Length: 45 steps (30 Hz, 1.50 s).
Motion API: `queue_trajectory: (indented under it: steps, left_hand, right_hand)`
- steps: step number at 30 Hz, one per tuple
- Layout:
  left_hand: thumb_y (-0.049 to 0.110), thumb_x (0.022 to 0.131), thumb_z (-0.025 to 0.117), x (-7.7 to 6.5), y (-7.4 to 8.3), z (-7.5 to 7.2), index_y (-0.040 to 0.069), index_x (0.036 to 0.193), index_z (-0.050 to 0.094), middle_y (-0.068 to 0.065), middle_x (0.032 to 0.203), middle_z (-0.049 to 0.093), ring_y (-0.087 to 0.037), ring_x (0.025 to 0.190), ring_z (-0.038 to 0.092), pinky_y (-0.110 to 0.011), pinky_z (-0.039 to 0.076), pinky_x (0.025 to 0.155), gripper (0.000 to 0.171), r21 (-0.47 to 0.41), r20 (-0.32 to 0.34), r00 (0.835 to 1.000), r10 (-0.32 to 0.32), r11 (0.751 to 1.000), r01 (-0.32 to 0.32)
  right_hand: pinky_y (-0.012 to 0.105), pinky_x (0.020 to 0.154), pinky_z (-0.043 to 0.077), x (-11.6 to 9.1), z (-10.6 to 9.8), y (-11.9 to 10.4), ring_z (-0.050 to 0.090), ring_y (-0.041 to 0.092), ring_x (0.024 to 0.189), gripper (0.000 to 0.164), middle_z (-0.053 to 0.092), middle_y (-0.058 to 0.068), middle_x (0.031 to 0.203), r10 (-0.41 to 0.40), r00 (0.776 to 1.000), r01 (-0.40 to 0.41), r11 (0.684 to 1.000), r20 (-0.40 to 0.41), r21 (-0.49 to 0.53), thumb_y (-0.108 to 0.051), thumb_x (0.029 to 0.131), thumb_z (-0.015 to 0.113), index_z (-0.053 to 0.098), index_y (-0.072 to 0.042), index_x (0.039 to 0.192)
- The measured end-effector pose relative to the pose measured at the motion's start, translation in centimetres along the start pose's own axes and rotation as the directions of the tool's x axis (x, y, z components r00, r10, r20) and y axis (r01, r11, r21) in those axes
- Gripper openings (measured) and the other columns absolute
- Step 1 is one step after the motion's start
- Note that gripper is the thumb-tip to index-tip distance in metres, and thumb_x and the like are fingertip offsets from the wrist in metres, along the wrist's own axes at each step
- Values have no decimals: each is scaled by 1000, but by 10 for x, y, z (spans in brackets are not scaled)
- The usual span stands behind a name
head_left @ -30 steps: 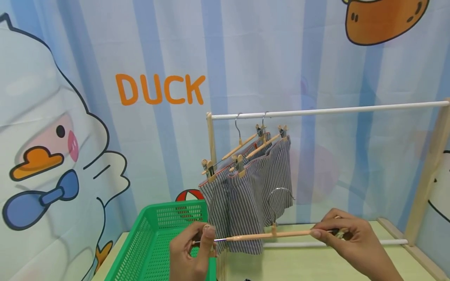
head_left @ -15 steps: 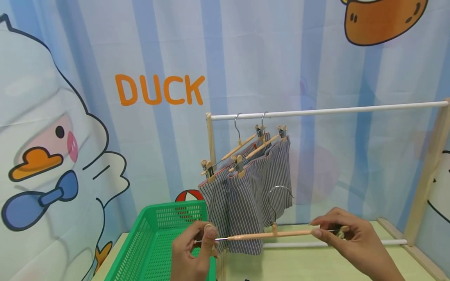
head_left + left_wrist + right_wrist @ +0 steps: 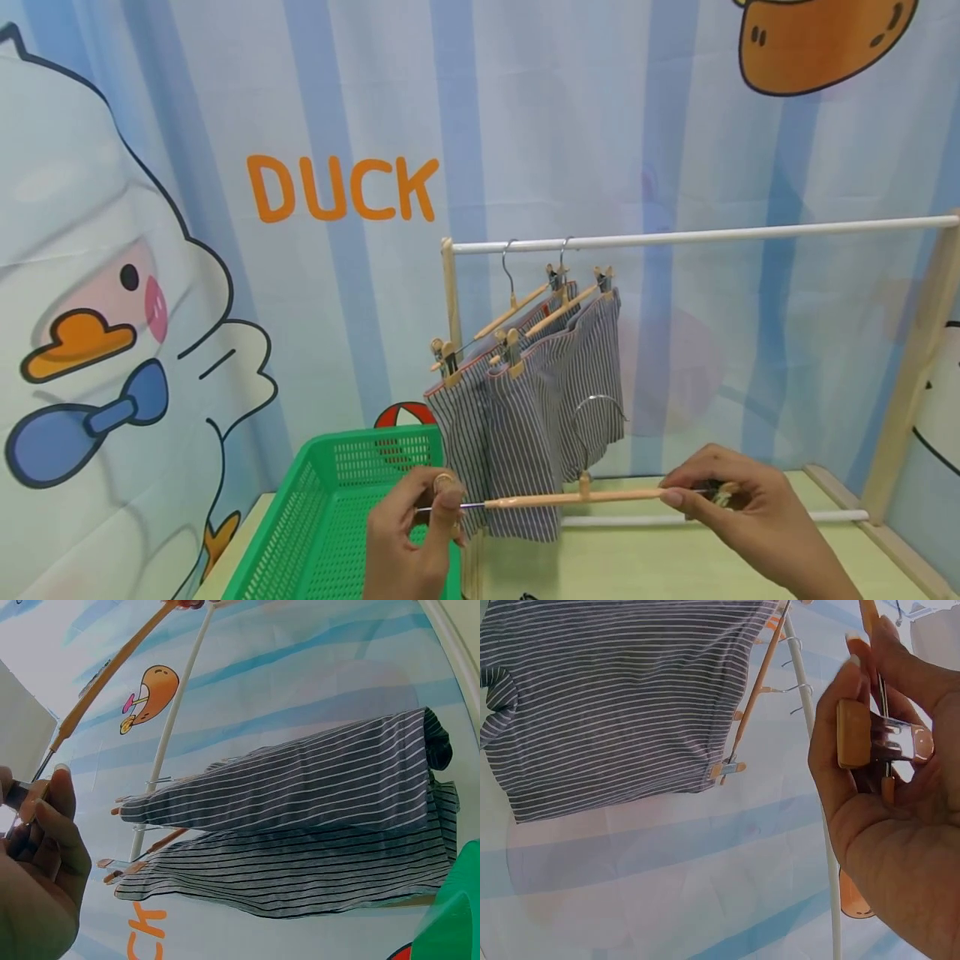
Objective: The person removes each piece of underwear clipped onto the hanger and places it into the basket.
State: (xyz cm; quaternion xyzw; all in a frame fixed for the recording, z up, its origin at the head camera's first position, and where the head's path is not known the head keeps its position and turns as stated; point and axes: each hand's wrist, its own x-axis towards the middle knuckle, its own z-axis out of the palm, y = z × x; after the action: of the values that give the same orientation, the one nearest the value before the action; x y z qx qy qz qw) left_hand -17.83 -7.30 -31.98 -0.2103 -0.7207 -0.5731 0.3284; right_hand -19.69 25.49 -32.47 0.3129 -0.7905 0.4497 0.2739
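Note:
Both hands hold a wooden clip hanger (image 3: 540, 500) level, its metal hook pointing up. My left hand (image 3: 412, 533) pinches the left end, where a thin metal rod runs out of the wooden bar. In the left wrist view, a wooden clip (image 3: 34, 801) sits between the fingers of that hand. At the other end my right hand (image 3: 750, 508) pinches the bar with thumb and fingers. A metal and wood clip (image 3: 855, 735) lies within its palm in the right wrist view. Behind the hanger, two striped shorts (image 3: 525, 450) hang clipped on similar hangers.
A white rail (image 3: 712, 237) on a wooden rack carries the hung shorts at its left end. The green basket (image 3: 300, 500) stands left of the rack on a pale yellow table (image 3: 622, 567). A cartoon-printed curtain (image 3: 360, 300) forms the backdrop.
Hands and hanger stay almost in place. The right fingertips were slightly raised off the bar half a second ago and now touch it.

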Motion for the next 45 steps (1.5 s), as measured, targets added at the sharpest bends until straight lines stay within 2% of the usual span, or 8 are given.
queue_trajectory:
  steps: [4,11,23,28,33,37,41,45]
  left_hand:
    - [4,99,58,-2,-1,0,12,92,62,2,76,59,-1,56,54,-24,53,57,12,20,7,998,58,998,-58]
    - [9,101,56,-3,0,2,12,91,61,-2,78,57,-3,58,54,-26,54,57,12,15,37,999,-17,1000,17]
    - [7,101,56,-2,0,3,9,94,62,-2,83,61,-2,57,54,-26,54,59,9,21,15,1000,-25,999,24]
    - [11,101,57,-1,3,5,10,91,61,-3,78,58,-5,56,55,-27,55,57,10,-5,-19,997,-69,998,69]
    - [12,101,57,-1,4,7,9,92,61,-4,78,55,-7,56,55,-28,55,56,10,-29,-46,994,-100,995,99]
    - [15,102,56,-1,3,8,10,96,63,-6,79,57,-8,55,56,-28,55,57,10,-14,-54,992,-118,993,118]
    - [16,103,55,0,1,8,10,98,64,-8,80,58,-9,56,56,-29,56,58,12,0,-62,989,-134,991,134]
    - [17,103,54,-1,2,9,9,98,63,-8,81,58,-8,61,57,-29,56,59,13,9,-68,986,-152,988,153]
  right_hand:
    - [25,53,44,-1,-2,1,58,7,72,29,66,-10,93,-20,1000,20,1000,7,-21,10,88,66,75,-15,98]
    - [25,54,44,-1,-4,-1,57,7,72,30,66,-10,93,-34,999,33,999,-31,-31,13,85,67,76,-14,96]
    - [19,69,46,2,3,-7,56,3,84,35,62,-9,101,-57,993,43,990,-102,-133,12,79,74,75,-17,99]
    - [14,85,38,6,12,-11,47,-1,111,45,58,-6,120,-116,971,52,955,-208,-293,6,72,83,75,-24,104]
    - [26,100,20,13,23,-17,32,3,124,44,59,6,126,-147,938,38,944,-314,-328,3,69,85,75,-20,106]
    - [31,109,14,18,33,-20,33,9,126,23,61,13,119,-258,899,122,924,-353,-364,-20,84,80,75,-14,106]
    - [40,110,14,22,47,-23,37,14,128,38,66,9,109,-340,863,194,905,-372,-378,-48,95,64,75,-14,107]
    - [49,104,7,21,57,-27,36,14,132,37,71,1,102,-323,876,169,901,-358,-401,-52,96,60,75,-21,109]
